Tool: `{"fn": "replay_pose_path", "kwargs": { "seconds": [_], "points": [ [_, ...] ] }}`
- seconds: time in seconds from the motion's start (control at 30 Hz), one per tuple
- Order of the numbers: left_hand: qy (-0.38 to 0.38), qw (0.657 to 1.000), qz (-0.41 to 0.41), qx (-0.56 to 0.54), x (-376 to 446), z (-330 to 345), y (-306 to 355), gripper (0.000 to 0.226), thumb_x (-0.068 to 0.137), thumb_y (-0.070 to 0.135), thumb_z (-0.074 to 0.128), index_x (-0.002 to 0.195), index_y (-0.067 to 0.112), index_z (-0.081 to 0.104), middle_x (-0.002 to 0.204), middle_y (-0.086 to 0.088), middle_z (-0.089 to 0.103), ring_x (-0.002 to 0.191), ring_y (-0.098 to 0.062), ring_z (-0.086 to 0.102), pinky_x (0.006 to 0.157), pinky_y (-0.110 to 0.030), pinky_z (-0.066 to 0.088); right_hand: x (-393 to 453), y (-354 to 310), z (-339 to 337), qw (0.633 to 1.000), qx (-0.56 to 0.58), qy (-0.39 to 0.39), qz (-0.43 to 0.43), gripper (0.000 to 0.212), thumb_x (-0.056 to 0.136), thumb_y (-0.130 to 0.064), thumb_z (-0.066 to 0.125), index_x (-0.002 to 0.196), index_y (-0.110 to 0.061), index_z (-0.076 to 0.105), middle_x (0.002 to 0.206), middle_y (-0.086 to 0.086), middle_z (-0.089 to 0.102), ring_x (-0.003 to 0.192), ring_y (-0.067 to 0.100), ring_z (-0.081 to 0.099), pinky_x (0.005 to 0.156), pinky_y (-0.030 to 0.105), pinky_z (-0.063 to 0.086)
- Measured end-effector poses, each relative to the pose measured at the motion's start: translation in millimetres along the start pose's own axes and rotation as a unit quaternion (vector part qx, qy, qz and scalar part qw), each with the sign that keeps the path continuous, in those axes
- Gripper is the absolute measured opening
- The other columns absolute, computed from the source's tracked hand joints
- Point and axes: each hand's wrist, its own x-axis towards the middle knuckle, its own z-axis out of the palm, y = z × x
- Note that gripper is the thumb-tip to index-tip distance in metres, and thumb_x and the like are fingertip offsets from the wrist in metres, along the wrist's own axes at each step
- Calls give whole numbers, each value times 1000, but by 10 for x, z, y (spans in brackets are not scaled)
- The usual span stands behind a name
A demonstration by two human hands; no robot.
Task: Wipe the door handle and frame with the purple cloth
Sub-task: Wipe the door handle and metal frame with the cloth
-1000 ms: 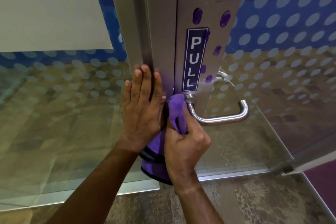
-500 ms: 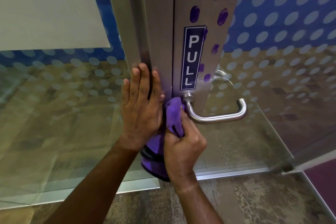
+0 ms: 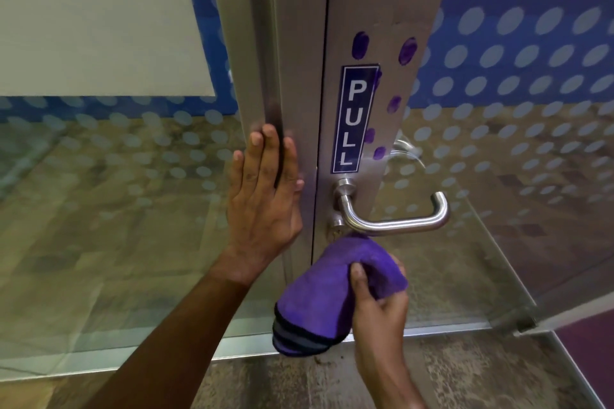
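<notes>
A tall brushed-metal door frame [image 3: 292, 43] rises through the middle of the view, split by a dark vertical seam from the metal stile of the door on its right. Frosted glass panels printed with pale dots on a blue band [image 3: 518, 53] fill the scene on both sides, and a mottled brown floor [image 3: 465, 375] runs along the near edge below a metal bottom rail.

On the door stile, a narrow dark-blue sticker with white letters reading PULL [image 3: 354, 119] stands upright, with several purple oval marks around it. Just below the sticker sits the curved stainless-steel lever door handle [image 3: 392, 224], its bar reaching out to the right and bending back toward the door at its far end.

The left hand [image 3: 264, 196] lies flat and spread against the frame, left of the seam, fingers pointing up, gripping nothing. The folded purple microfibre cloth with dark edging [image 3: 329, 292] hangs just under the near end of the handle bar; its top edge seems to reach the bar, though I cannot tell whether they touch. The right hand [image 3: 378, 305] grips the cloth from below and to the right, thumb pressed into the fabric and fingers wrapped behind it.
</notes>
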Motion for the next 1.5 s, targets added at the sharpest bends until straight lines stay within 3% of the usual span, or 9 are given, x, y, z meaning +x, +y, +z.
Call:
{"fn": "replay_pose_path", "kwargs": {
  "seconds": [0.13, 0.3, 0.57, 0.7, 0.83, 1.07, 1.2, 1.4, 1.5],
  "points": [
    [-8, 1000, 5, 2, -4, 4, -10, 70, 105, 26, 32, 154, 15, -17, 161, -1, -32, 150, -17, -24, 124, -38, -9, 117, 23, -127, 989, 86, 60, 106, 56, 69, -30, 75, 117, -22, 48, 103, 2, 72, 85, 8, 70, 70, 24, 58],
    [-2, 1000, 5, -4, -2, 22, -14, 68, 106, 26, 30, 155, 16, -15, 161, -1, -30, 151, -17, -22, 124, -38, -9, 275, -39, -198, 981, 104, 95, 137, 32, 84, -23, 73, 89, -33, 42, 84, 3, 67, 58, 8, 64, 51, 25, 54],
    [-1, 1000, 4, 5, -10, 27, -16, 69, 105, 26, 32, 155, 16, -15, 161, -1, -30, 151, -18, -22, 125, -38, -8, 272, -159, -277, 931, 225, -17, 288, 5, 91, -22, 60, 87, -20, 58, 71, 2, 72, 58, 15, 68, 54, 30, 59],
    [-8, 1000, 4, 5, 0, 15, -23, 70, 105, 27, 32, 154, 17, -17, 161, 0, -32, 151, -17, -23, 124, -37, -9, 274, -264, -321, 882, 298, -129, 340, 30, 83, -40, 61, 101, -17, 68, 79, 9, 74, 67, 27, 72, 57, 40, 60],
    [-7, 1000, 5, 1, -8, 18, -11, 68, 106, 27, 30, 154, 17, -17, 161, 0, -32, 151, -16, -23, 124, -38, -9, 278, -237, -344, 922, 262, -120, 259, 49, 83, -18, 59, 132, -17, 57, 107, 10, 74, 80, 23, 73, 65, 36, 61],
    [7, 1000, 7, 7, -1, 31, -16, 67, 106, 26, 31, 155, 15, -13, 162, -2, -28, 151, -17, -20, 125, -38, -8, 275, -267, -395, 956, 209, -109, 176, 49, 83, -4, 63, 129, -21, 58, 118, 17, 70, 96, 30, 70, 74, 45, 60],
    [12, 1000, 8, 10, -3, 41, -10, 65, 106, 27, 29, 156, 15, -12, 163, -2, -27, 152, -18, -19, 125, -38, -8, 108, -278, -488, 989, -6, -126, 83, 58, 70, 8, 75, 111, -32, 69, 111, 10, 74, 98, 21, 71, 83, 32, 58],
    [6, 1000, 8, 18, -8, 49, -26, 68, 106, 29, 30, 155, 15, -15, 161, -3, -30, 151, -18, -22, 124, -37, -9, -15, -1005, -452, 934, -150, -246, -209, 63, 63, 3, 78, 104, -45, 73, 104, -15, 73, 99, 2, 68, 87, 11, 48],
    [4, 1000, 7, 18, -17, 48, -21, 68, 105, 29, 30, 155, 15, -15, 161, -3, -30, 151, -18, -21, 125, -38, -9, 193, -1594, -324, 852, -228, -283, -378, 65, 68, 7, 73, 113, -38, 69, 110, -20, 66, 99, 1, 66, 82, 8, 47]
  ]
}}
